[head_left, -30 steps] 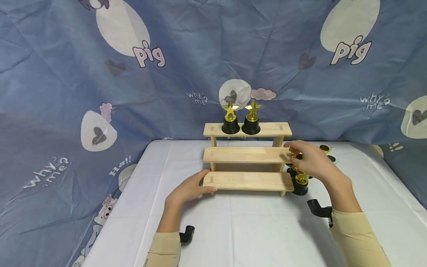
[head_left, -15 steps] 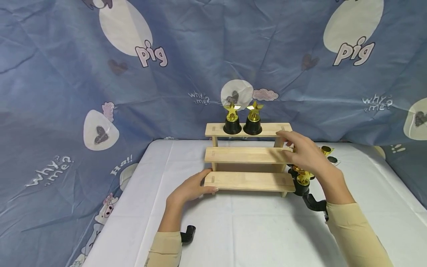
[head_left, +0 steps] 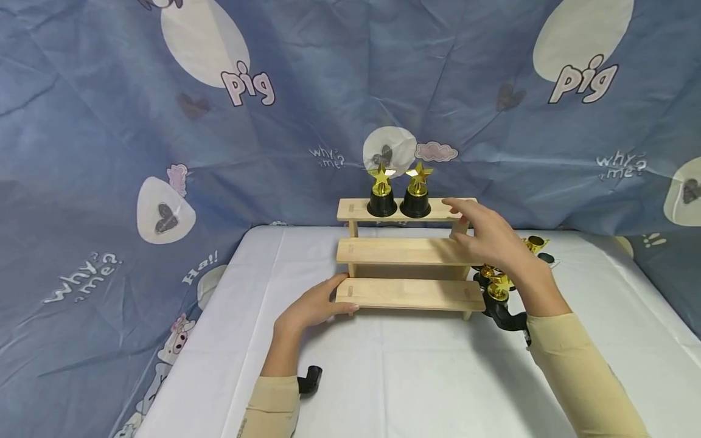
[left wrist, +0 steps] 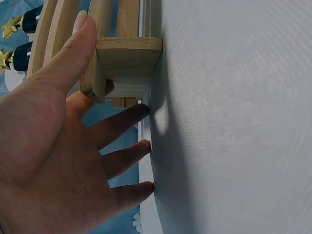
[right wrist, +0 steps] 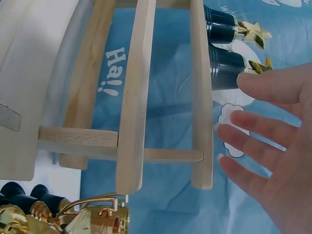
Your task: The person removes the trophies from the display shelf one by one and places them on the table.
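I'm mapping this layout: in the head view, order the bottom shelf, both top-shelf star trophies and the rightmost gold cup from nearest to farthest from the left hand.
From the left hand:
1. Bottom shelf: its left end is gripped.
2. Left star trophy: on the top shelf.
3. Right star trophy: beside its twin.
4. Gold cup: at the far right.

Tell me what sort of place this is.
Probably a staged tabletop set, perhaps for recording: a printed blue cloth hangs behind a white-covered tabletop, where a three-step wooden stand bears two star trophies on its top step.
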`<state>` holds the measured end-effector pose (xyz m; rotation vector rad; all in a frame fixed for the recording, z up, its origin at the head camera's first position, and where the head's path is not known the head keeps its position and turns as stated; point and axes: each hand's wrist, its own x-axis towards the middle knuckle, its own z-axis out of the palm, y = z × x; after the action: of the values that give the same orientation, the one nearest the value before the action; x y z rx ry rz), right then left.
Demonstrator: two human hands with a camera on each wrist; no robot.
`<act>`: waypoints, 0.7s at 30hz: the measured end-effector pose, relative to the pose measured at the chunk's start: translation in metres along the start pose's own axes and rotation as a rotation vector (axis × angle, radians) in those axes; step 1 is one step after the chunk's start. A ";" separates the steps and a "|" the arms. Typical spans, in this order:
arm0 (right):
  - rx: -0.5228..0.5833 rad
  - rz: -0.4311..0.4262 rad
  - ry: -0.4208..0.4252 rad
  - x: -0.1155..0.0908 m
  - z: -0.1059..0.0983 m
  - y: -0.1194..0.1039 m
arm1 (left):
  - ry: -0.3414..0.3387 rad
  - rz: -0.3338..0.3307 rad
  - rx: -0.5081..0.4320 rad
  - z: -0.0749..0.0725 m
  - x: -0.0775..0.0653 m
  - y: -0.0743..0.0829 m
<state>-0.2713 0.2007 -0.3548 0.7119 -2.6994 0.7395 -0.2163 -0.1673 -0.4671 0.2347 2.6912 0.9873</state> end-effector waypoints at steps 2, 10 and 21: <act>-0.004 0.001 0.002 0.003 0.000 -0.001 | -0.001 0.002 -0.002 0.000 0.000 -0.001; 0.025 0.031 0.004 0.013 -0.002 -0.004 | -0.001 0.014 0.000 0.000 0.002 -0.003; 0.040 0.016 0.029 0.026 -0.001 -0.008 | -0.003 0.013 0.002 0.000 0.002 -0.003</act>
<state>-0.2887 0.1853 -0.3416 0.6842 -2.6743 0.8036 -0.2182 -0.1697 -0.4696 0.2549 2.6917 0.9871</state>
